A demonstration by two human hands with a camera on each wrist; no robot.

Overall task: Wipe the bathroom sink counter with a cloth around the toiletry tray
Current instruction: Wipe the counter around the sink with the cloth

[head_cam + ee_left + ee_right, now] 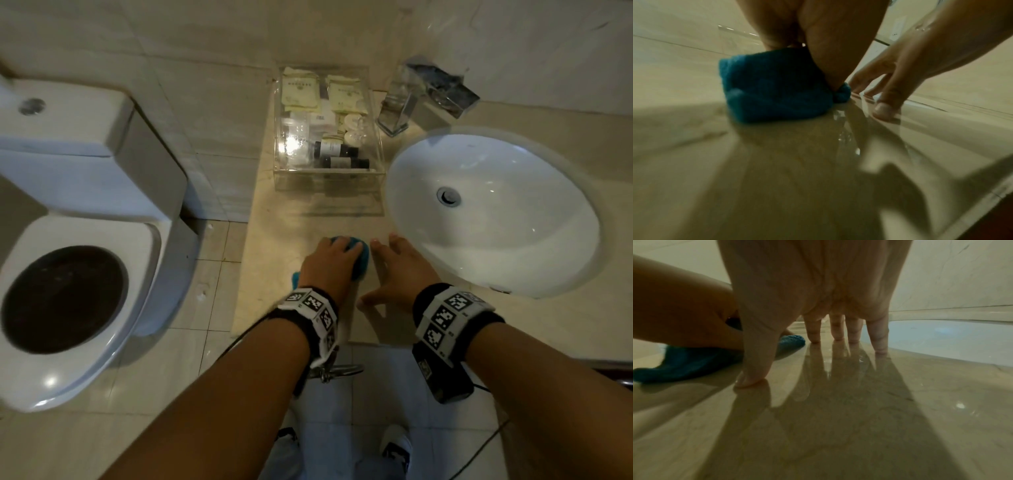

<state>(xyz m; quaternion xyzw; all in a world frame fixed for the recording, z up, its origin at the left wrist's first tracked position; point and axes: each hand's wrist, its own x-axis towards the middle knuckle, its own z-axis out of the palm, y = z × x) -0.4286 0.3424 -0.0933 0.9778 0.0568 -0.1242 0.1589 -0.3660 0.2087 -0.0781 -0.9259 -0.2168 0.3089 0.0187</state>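
Observation:
A bunched blue cloth lies on the glossy beige counter, in front of the clear toiletry tray. My left hand covers the cloth, fingers curved over it and thumb pressed into its side. Just to its right my right hand holds nothing; its spread fingertips and thumb rest on the counter beside the sink. The tray holds sachets and small dark bottles.
A white oval sink lies right of the hands, with a chrome faucet behind it. Left of the counter's end, lower down, stands a toilet. A tiled wall rises behind the tray. Water drops glisten on the counter.

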